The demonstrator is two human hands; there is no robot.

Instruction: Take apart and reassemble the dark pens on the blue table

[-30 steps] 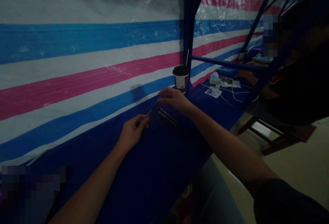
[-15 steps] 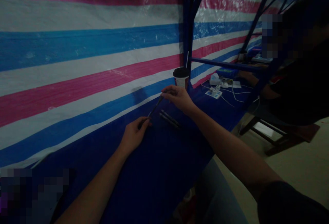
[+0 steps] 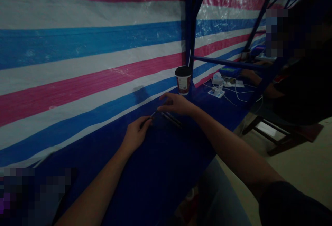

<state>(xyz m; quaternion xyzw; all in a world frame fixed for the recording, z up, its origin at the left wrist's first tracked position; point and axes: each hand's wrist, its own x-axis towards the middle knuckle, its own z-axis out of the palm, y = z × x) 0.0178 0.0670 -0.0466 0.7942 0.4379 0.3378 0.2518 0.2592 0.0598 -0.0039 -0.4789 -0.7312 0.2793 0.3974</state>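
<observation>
My left hand (image 3: 136, 134) is closed on a thin dark pen (image 3: 151, 116), whose tip pokes out past the fingers. My right hand (image 3: 176, 104) hovers just beyond it with fingers apart, holding nothing. Below those fingers, two similar dark pens (image 3: 171, 119) lie side by side on the dark blue table covering (image 3: 155, 170). A paper cup with a black lid (image 3: 183, 80) stands behind my right hand, not touching it.
A striped plastic tarpaulin (image 3: 77, 63) walls the table's far side, held by a blue metal frame (image 3: 190, 22). Further right are white cables and a white power strip (image 3: 215, 93). A co-worker's hand (image 3: 252, 75) rests there. A wooden chair (image 3: 275, 132) stands on the floor.
My right hand has let go of the pen and moved slightly down and right, with its fingers spread. The pen now sits shorter in my left hand, its far end no longer reaching my right hand.
</observation>
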